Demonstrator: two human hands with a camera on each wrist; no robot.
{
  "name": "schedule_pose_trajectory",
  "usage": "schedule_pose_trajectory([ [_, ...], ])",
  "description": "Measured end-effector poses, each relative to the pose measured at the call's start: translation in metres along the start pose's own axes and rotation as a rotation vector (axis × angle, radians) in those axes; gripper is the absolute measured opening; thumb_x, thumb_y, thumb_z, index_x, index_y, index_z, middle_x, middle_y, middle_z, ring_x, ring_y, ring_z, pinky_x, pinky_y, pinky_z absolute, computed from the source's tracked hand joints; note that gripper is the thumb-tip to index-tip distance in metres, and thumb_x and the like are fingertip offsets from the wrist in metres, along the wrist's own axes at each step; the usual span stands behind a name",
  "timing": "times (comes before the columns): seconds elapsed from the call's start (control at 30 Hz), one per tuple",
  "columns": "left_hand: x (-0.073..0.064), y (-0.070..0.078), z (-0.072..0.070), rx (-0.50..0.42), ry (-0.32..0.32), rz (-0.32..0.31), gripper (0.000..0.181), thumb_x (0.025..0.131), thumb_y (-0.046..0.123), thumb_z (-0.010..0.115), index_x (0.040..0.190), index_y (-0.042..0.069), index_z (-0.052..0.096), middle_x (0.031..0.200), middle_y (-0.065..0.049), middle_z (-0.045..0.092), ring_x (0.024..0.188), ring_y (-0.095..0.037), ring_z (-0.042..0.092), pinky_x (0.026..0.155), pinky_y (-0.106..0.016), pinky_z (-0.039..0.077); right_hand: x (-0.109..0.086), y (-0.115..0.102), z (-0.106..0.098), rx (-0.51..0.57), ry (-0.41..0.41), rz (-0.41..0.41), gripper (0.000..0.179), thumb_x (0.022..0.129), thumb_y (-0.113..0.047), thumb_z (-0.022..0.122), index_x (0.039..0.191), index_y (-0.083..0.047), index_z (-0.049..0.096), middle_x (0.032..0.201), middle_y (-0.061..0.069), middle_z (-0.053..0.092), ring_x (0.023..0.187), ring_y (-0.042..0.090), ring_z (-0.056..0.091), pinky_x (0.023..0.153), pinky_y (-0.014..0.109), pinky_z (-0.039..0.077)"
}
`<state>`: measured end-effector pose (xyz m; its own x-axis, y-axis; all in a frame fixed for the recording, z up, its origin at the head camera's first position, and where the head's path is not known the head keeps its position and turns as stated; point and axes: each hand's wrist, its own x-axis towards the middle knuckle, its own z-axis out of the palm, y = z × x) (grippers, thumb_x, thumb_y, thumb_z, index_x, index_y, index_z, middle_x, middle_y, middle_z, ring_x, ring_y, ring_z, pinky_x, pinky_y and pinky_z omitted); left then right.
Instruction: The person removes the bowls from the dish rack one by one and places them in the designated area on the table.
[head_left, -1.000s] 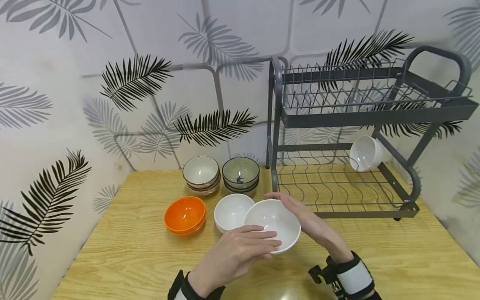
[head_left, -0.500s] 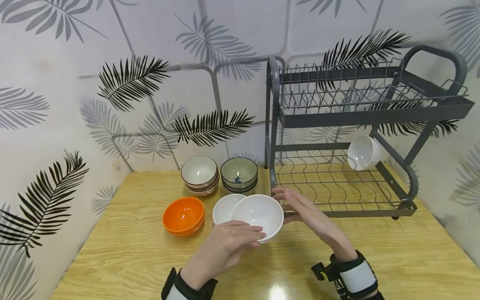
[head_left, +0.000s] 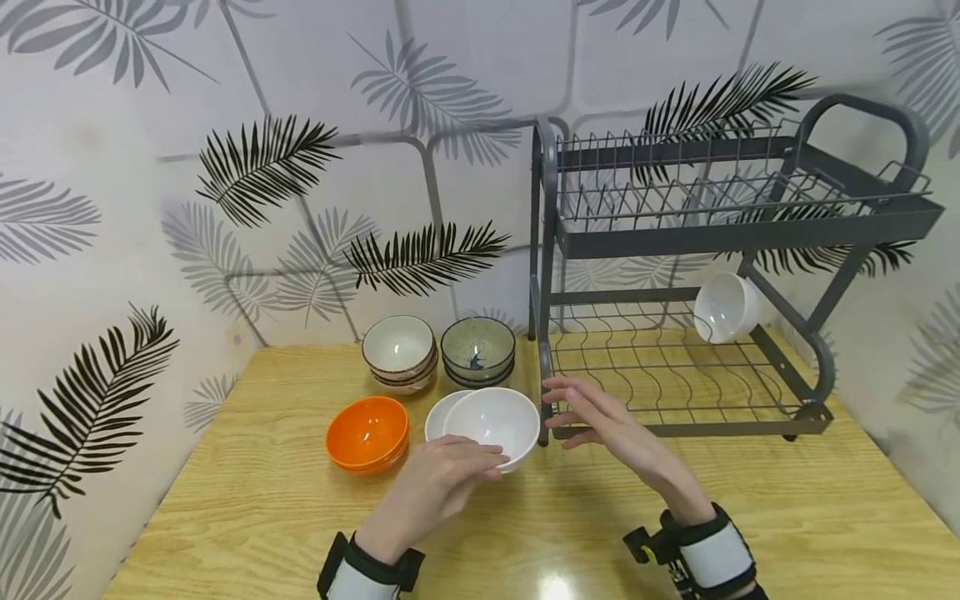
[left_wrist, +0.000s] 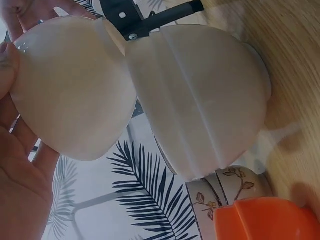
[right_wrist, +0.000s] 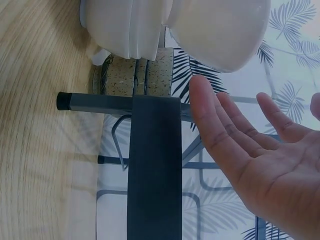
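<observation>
A white bowl (head_left: 495, 415) is in my left hand (head_left: 429, 492), which grips its near rim with the fingers over the edge. In the left wrist view this held bowl (left_wrist: 75, 90) is tilted against or right beside the rim of a nested white stack (left_wrist: 205, 95); whether they touch I cannot tell. From above, it partly covers the white stack (head_left: 437, 417). My right hand (head_left: 609, 433) hovers to the right of the held bowl, fingers extended and spread, holding nothing. The right wrist view shows a gap between its fingertips (right_wrist: 201, 90) and the bowl.
Orange bowls (head_left: 367, 433) are stacked at left. Behind stand brown-rimmed bowls (head_left: 397, 346) and greenish, dark-rimmed bowls (head_left: 480, 346). A dark two-tier dish rack (head_left: 750, 237) occupies the right, with one white bowl (head_left: 726, 308) leaning on its lower tier. The wooden table (head_left: 247, 500) meets a patterned wall.
The held white bowl has moved left and away from me, over the white stack, with my left hand. My right hand has come off its rim and stays to the right, fingers spread.
</observation>
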<state>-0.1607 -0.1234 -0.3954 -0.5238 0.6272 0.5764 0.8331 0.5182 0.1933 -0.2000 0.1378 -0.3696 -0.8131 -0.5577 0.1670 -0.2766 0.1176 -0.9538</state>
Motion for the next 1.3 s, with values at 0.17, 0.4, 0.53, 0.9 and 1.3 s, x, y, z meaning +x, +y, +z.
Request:
schedule_pose_trajectory([
  [0.17,-0.003,-0.005,0.000,0.007,0.007,-0.036,0.019,0.083,0.012,0.072,0.101,0.012,0.076,0.102,0.002,0.073,0.090,-0.012,0.067,0.084,-0.034,0.057,-0.001,-0.001,0.000,-0.003,0.001,-0.005,0.045,0.108,-0.026,0.028,0.141,0.002,0.037,0.141,0.026,0.040,0.115,0.044,0.051,0.084,0.056,0.053],
  [0.4,-0.008,-0.014,0.002,0.034,0.044,-0.048,0.019,0.081,0.013,0.073,0.100,0.013,0.076,0.099,0.003,0.074,0.089,-0.013,0.067,0.082,-0.037,0.058,-0.001,0.000,0.001,-0.005,0.002,0.000,0.045,0.108,-0.026,0.028,0.142,0.001,0.037,0.140,0.026,0.041,0.116,0.048,0.048,0.085,0.055,0.053],
  [0.53,-0.011,-0.020,0.004,0.061,0.016,-0.102,0.017,0.083,0.017,0.072,0.100,0.014,0.076,0.097,0.004,0.074,0.090,-0.013,0.067,0.084,-0.037,0.057,-0.001,0.000,0.001,-0.005,-0.003,-0.002,0.045,0.108,-0.026,0.028,0.142,0.001,0.037,0.140,0.027,0.040,0.116,0.047,0.049,0.086,0.056,0.053],
  [0.9,-0.014,-0.026,0.010,0.086,-0.196,-0.258,0.020,0.090,0.021,0.065,0.101,0.010,0.077,0.102,-0.002,0.074,0.102,-0.021,0.065,0.098,-0.042,0.050,-0.001,-0.001,0.000,0.003,-0.010,-0.004,0.045,0.108,-0.026,0.029,0.142,0.002,0.036,0.138,0.028,0.041,0.115,0.047,0.049,0.086,0.058,0.052],
  [1.3,-0.013,-0.024,0.010,0.077,-0.238,-0.292,0.021,0.090,0.022,0.066,0.101,0.009,0.077,0.104,-0.002,0.073,0.105,-0.022,0.063,0.101,-0.043,0.046,-0.001,-0.001,0.001,-0.019,-0.010,-0.004,0.045,0.108,-0.026,0.028,0.142,0.002,0.036,0.137,0.028,0.042,0.114,0.044,0.052,0.086,0.055,0.053],
])
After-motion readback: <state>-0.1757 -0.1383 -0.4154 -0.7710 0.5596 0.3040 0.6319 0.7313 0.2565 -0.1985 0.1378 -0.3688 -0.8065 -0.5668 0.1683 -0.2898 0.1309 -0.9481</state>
